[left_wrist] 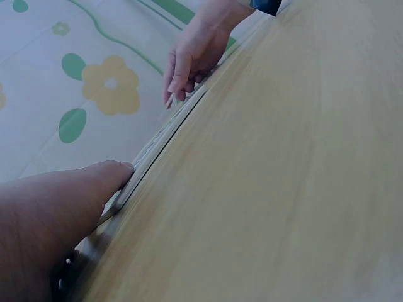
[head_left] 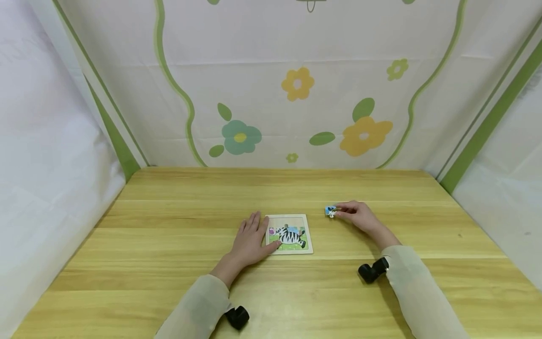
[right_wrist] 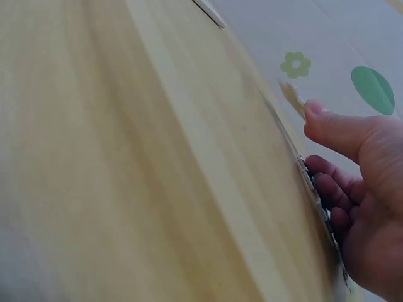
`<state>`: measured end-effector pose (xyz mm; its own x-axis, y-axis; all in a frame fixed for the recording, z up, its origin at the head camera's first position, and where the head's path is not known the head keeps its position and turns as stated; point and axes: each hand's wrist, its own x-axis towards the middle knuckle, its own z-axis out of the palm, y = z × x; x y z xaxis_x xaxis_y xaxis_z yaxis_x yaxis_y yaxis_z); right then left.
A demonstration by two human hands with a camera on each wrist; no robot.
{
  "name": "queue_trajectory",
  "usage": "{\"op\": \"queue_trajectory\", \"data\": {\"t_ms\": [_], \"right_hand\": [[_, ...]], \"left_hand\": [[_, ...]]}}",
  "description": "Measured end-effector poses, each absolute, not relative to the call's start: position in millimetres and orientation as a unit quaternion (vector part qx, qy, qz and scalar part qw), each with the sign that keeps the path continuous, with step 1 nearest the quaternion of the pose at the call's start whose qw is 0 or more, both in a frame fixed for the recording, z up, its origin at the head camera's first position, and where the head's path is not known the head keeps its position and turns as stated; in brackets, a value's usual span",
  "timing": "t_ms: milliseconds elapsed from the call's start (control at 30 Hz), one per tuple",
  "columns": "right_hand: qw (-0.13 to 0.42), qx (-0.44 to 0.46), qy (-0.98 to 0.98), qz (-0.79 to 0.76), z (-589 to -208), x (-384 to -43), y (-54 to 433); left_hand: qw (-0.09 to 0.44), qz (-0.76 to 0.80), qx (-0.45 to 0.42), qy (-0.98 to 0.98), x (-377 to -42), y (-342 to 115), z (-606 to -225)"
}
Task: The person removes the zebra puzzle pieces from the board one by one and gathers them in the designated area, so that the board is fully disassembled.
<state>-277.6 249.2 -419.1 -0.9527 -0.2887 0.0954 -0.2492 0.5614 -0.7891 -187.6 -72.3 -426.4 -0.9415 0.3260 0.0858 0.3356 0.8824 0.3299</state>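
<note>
One puzzle piece [head_left: 330,211] is pinched in the grip of the right hand [head_left: 361,217], apart from the puzzle tray [head_left: 310,235] that lies on the bench [head_left: 322,301]. The left hand [head_left: 251,242] has its grip released, fingers extended at the tray's left edge and thumb over its near corner. Light pressure there should stop the tray sliding; the piece is best turned to match the bare patch [head_left: 279,221] before pressing.

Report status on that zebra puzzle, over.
Left grip at left edge of zebra puzzle, thumb over lower corner. Right grip pinching loose piece. Puzzle incomplete, bare patch up top.
</note>
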Motion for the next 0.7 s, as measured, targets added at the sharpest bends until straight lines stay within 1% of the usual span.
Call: {"op": "queue_trajectory", "data": {"t_ms": [433, 700], "right_hand": [[-0.009, -0.183, 0.909, -0.375, -421.5, -277.6, 245.1], [-0.006, -0.181, 0.916, -0.358, -425.1, -280.2, 246.0]], "left_hand": [[0.014, -0.175, -0.169, -0.97, -187.0, -71.9, -425.0], [0.009, -0.17, -0.167, -0.971, -186.9, -71.7, -423.8]]}}
